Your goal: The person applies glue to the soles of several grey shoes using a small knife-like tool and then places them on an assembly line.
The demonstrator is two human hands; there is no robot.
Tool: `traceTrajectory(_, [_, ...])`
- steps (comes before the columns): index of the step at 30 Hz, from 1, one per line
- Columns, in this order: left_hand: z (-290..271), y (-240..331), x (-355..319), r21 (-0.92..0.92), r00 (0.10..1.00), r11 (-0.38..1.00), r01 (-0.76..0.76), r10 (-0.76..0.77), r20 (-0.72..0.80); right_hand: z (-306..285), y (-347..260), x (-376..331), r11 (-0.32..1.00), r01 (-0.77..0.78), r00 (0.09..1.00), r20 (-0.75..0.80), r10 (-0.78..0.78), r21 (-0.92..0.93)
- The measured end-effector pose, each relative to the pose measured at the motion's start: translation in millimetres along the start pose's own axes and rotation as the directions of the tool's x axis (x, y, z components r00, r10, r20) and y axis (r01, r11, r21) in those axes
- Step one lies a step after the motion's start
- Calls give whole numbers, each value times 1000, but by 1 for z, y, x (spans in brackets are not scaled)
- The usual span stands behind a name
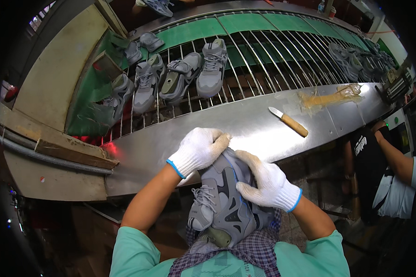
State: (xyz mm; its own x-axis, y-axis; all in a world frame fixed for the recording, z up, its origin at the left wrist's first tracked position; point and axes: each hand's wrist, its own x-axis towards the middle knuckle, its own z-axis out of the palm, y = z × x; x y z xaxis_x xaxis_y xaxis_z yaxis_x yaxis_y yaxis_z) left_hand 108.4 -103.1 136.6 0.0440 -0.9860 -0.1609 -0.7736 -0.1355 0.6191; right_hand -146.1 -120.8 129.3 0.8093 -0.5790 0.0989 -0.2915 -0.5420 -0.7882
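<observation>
So the grey sneaker [231, 203] is up against the person's plaid apron [259, 254], just this side of the metal tabletop [148, 159], tipped on its side with the toe end pointing away and the collar toward the body. My guess is it's light enough for one hand but a bit chunky: upper soft and padded, sole edge way stiffer. There's an olive insert [218, 237] showing at the opening, and if that's a solid form inside, the whole thing won't squash much. Doesn't look fragile or especially slippery, and knit gloves should give decent grip. I'd take hold by the toe and the firm sole edge and leave the floppy laces [204, 197] alone. Pose-wise, the left hand [199, 148] has its fingers bunched and pinching at the toe end, back of the hand up, forearm angling in from lower left. The right hand [269, 182] comes from lower right, grasping the sole-side edge, thumb laid along the side panel and fingers reaching up toward the toe. Can't tell exactly where the hidden fingertips land. Both elbows are bent and flared out.
</observation>
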Motion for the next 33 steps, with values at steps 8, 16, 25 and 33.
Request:
traceTrajectory(8, [12, 2, -12, -184, 978, 983, -21, -18, -209, 8, -3, -36, 982, 161, 987, 33, -158, -98])
traceTrajectory(16, [62, -29, -27, -926, 864, 353, -134, -416, -284, -14, -7, -10, 989, 95, 990, 114, -82, -111])
traceTrajectory(25, [70, -2, -50, -923, 888, 309, -231, -320, -330, -21, -53, 58, 942, 146, 969, 236, -74, -302])
traceTrajectory(33, [45, 20, -93, -937, 860, 291, -192, -410, -304, -10, -47, -9, 927, 171, 981, 143, -129, -334])
